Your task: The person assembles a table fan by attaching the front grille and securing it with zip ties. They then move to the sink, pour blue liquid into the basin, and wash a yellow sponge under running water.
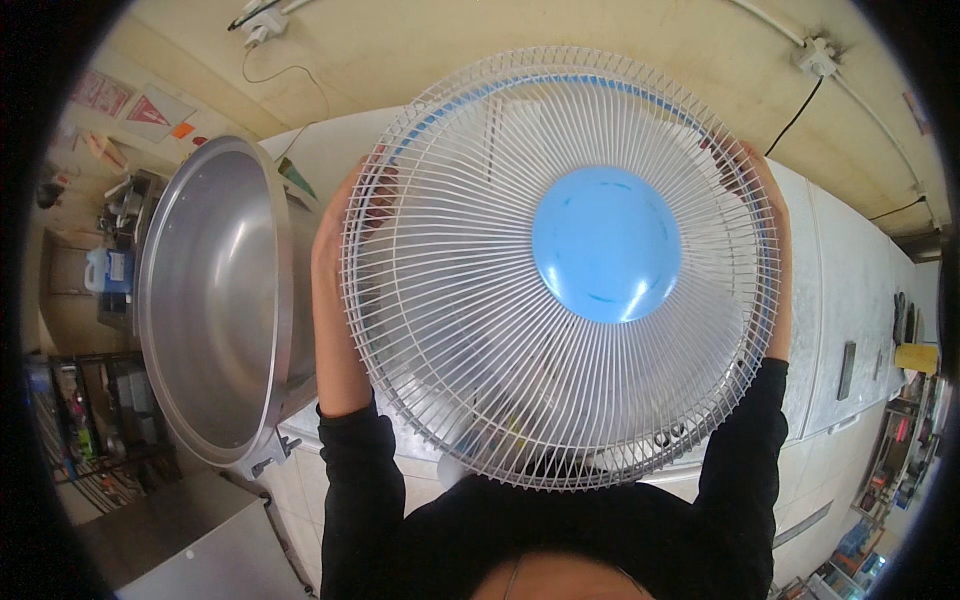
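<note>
A round wire fan guard with a light blue disc at its centre fills the middle of the view. A blue band runs along its far rim. My left hand grips the guard's left edge, fingers curled around the wires. On the opposite side my right hand holds the right edge in the same way. Both hands are partly hidden behind the wires. The guard is held up in front of my chest, above a white surface seen through it.
A large metal bowl stands tilted to the left, close to my left forearm. White freezer-like units extend to the right. Sockets with cables are on the far wall. A black wire rack and a metal box stand at lower left.
</note>
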`<state>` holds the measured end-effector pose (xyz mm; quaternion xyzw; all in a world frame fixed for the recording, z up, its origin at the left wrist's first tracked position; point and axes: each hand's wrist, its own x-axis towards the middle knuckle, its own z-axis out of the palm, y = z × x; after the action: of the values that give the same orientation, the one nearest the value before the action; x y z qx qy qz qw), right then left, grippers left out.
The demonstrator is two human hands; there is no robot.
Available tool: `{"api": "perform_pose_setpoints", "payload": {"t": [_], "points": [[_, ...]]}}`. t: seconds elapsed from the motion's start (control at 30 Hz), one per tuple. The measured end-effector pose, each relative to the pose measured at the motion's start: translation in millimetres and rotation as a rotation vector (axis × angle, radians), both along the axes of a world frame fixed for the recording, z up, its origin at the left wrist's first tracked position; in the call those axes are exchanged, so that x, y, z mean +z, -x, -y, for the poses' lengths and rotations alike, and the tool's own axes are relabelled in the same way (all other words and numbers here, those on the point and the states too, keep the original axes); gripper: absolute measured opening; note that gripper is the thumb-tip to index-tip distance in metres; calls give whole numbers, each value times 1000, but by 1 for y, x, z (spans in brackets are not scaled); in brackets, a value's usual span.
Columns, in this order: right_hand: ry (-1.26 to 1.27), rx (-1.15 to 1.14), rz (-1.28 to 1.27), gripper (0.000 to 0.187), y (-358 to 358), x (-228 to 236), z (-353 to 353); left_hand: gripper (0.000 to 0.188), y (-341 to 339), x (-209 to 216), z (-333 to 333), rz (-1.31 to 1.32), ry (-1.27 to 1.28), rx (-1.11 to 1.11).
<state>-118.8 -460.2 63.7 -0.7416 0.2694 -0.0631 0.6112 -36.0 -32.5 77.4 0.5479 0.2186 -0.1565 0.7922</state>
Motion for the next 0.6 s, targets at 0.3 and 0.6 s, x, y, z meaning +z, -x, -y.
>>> {"api": "perform_pose_setpoints", "payload": {"t": [0.3,0.6], "points": [[-16,27,-30,33,-20,5,5,19,-6,13,15,14,-65,-47],[-11,26,-108,37,-28,23,-6,19,-14,10,18,35,-91,-98]]}}
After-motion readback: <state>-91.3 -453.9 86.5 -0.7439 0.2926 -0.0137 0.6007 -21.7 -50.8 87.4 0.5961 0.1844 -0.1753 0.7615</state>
